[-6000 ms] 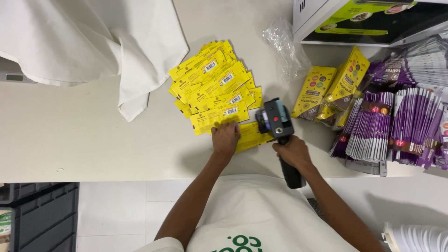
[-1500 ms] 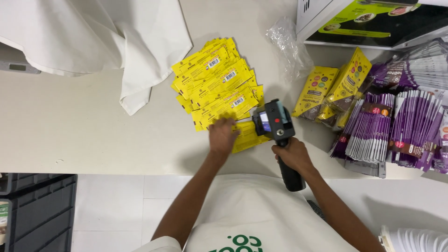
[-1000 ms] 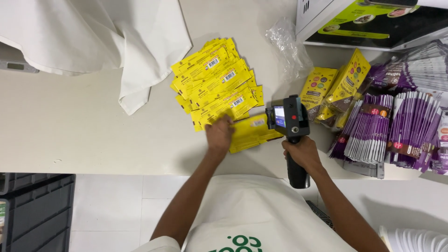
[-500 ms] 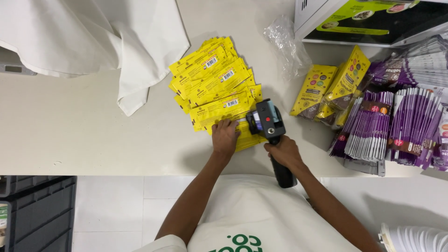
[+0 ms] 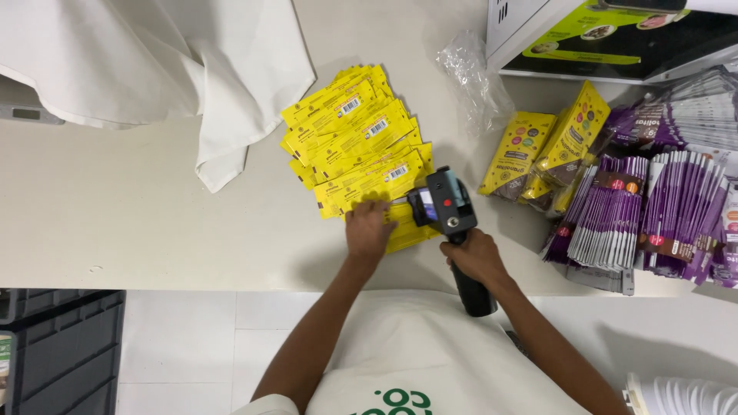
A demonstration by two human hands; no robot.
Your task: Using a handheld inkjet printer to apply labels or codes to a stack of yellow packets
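Packing workroom, pale counter (image 5: 138,223), stacked yellow pouches (image 5: 361,146), purple sachet bundles (image 5: 653,215), handheld printer (image 5: 450,211)

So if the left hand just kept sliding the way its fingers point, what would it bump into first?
Probably the fanned pile of yellow packets: the left hand already rests on the nearest one, fingers pointing up the table into the pile.

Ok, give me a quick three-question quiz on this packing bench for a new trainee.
1. True or false: the right hand grips the black handheld device.
2. What does the left hand press on? A) a purple sachet B) a yellow packet C) the white cloth
3. Fill in: the purple sachets are stacked to the person's ____ side of the table.

Key: 1 true; 2 B; 3 right.
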